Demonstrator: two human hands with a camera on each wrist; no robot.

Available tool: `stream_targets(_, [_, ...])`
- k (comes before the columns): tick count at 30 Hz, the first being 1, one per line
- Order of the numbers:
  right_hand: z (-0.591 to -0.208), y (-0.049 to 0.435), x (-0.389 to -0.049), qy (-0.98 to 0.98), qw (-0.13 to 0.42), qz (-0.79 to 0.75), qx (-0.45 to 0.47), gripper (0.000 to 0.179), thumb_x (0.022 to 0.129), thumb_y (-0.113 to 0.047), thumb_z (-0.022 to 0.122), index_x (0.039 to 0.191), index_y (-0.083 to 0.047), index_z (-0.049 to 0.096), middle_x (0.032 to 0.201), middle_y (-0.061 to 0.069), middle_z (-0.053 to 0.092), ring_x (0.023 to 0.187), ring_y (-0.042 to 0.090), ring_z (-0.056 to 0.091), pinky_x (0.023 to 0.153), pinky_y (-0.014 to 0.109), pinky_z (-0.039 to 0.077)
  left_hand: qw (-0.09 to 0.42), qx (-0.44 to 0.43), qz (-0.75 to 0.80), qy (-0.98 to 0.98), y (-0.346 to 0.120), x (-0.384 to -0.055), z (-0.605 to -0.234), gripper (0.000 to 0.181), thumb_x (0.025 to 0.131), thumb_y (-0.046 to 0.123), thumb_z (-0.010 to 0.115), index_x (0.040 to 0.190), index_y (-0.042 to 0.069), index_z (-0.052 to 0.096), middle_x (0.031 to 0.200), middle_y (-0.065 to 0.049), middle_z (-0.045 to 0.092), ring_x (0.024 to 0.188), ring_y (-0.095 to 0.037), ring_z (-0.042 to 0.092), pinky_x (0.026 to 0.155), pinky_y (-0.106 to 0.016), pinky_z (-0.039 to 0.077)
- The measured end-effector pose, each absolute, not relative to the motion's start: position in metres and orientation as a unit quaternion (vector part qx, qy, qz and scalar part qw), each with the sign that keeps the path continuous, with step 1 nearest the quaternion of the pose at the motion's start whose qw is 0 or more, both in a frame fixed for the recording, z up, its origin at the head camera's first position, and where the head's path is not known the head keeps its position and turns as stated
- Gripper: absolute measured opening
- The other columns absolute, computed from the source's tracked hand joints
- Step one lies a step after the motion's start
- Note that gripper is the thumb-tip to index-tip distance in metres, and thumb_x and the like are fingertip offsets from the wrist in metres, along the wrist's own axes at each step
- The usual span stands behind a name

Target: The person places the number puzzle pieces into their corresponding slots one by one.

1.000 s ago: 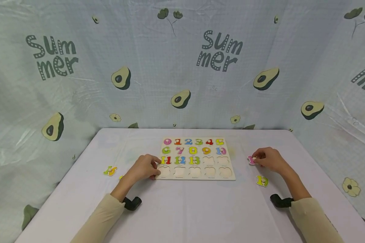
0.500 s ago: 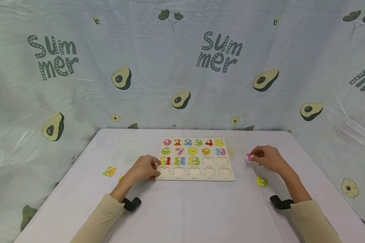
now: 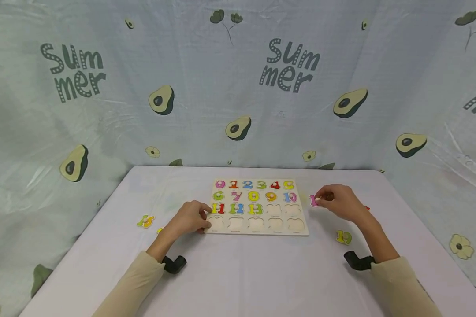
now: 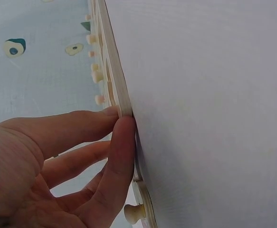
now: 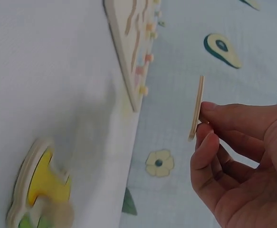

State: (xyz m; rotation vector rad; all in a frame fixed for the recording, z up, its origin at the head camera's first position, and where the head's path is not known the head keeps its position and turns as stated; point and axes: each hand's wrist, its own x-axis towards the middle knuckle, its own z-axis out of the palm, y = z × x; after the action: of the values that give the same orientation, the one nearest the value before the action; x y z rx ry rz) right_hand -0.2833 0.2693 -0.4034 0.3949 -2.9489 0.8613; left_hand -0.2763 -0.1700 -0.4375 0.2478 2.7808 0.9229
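Note:
A wooden number puzzle board (image 3: 246,216) lies on the table, with colourful numbers 0 to 13 in its upper recesses and bare recesses in the lower right and front row. My left hand (image 3: 190,216) pinches the board's left edge; thumb and finger meet at that rim (image 4: 117,71) in the left wrist view. To the right of the board, my right hand (image 3: 341,201) holds a pink number piece (image 3: 313,200) by its knob. The piece (image 5: 198,107) appears edge-on in the right wrist view, raised above the table, the knob hidden by fingers.
A yellow-green 19 piece (image 3: 343,237) lies in front of the right hand. Behind the right wrist peeks a red piece (image 3: 367,208). On the left lie a green-orange 16 piece (image 3: 145,221) and a yellow piece (image 3: 160,230), mostly hidden by the left forearm.
My right hand has lifted the pink piece and carried it leftward, closer to the board. A red piece has come into sight behind the right wrist. The left hand stays at the board's edge.

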Motion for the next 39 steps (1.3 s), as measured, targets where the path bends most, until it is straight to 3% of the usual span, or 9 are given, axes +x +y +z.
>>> stream_targets(22, [-0.418, 0.189, -0.312, -0.939, -0.008, 0.293, 0.182, 0.011, 0.093, -0.010, 0.072, 0.101, -0.004, 0.075, 0.085, 0.005, 0.066, 0.080, 0.018, 0.056, 0.073, 0.029, 0.048, 0.102, 0.083, 0.316, 0.940, -0.173, -0.276, -0.437, 0.044, 0.085, 0.005, 0.080, 0.127, -0.002, 0.070, 0.089, -0.009, 0.069, 0.057, -0.012, 0.066, 0.060, -0.024, 0.048])
stream_targets(39, [-0.435, 0.163, -0.312, -0.942, 0.003, 0.283, 0.180, 0.011, 0.091, -0.008, 0.074, 0.099, -0.002, 0.077, 0.082, 0.005, 0.065, 0.077, 0.016, 0.054, 0.071, 0.027, 0.045, 0.107, 0.074, 0.315, 0.940, -0.170, -0.277, -0.435, 0.043, 0.086, 0.006, 0.080, 0.127, 0.000, 0.070, 0.091, -0.010, 0.067, 0.057, -0.012, 0.065, 0.060, -0.024, 0.047])
